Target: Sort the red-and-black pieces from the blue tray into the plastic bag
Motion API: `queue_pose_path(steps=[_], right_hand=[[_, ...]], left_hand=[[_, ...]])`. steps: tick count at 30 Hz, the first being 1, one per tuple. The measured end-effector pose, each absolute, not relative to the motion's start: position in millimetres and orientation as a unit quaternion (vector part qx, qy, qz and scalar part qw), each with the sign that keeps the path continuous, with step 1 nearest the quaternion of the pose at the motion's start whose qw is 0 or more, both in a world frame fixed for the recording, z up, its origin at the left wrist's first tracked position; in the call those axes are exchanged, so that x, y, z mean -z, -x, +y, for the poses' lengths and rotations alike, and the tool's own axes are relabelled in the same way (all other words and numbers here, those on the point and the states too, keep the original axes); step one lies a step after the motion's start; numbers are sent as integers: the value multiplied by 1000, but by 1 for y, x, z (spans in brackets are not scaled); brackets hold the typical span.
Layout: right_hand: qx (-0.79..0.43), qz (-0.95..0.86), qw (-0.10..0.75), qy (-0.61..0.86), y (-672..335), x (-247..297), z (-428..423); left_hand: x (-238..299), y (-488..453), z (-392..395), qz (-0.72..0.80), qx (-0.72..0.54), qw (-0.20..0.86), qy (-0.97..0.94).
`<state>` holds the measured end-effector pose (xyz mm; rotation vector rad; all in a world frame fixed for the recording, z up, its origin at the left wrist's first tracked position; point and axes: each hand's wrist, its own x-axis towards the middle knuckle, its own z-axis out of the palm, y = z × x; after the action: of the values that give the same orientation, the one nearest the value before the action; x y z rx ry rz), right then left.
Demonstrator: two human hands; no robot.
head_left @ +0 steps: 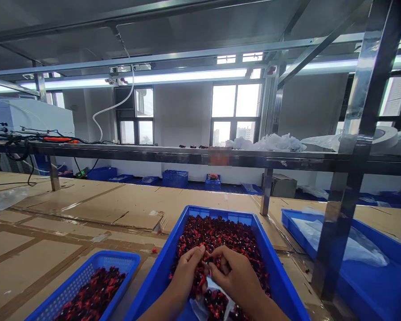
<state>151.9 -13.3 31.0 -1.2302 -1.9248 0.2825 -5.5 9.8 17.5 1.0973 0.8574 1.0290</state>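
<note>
As left hand [187, 273] meets right hand [233, 275], red-black pieces [217, 236] surround each grip.

Head-worn, angled forward and down

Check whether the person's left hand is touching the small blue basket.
Apart: the head view shows the left hand down inside the large blue tray, and the small blue basket sits outside it.

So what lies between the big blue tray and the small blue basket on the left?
Between the tray and basket, the head view shows a strip of cardboard with one small red piece on it.
</note>
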Motion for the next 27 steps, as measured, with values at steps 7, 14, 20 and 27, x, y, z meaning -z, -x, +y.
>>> queue_pose_path(steps=[7, 14, 20, 27], right_hand=[[-46, -764, 450, 460, -160, -34, -15], [-130, -749, 490, 426, -162, -37, -15], [-603, -490, 544, 317, -169, -37, -3], [-481, -640, 485, 352, -157, -35, -5]], left_hand=[[-25, 9, 5, 351, -437, 680, -473], [-21, 9, 5, 349, -429, 679, -482], [-21, 7, 5, 342, -422, 702, -461], [-27, 9, -3, 326, -338, 756, -457]])
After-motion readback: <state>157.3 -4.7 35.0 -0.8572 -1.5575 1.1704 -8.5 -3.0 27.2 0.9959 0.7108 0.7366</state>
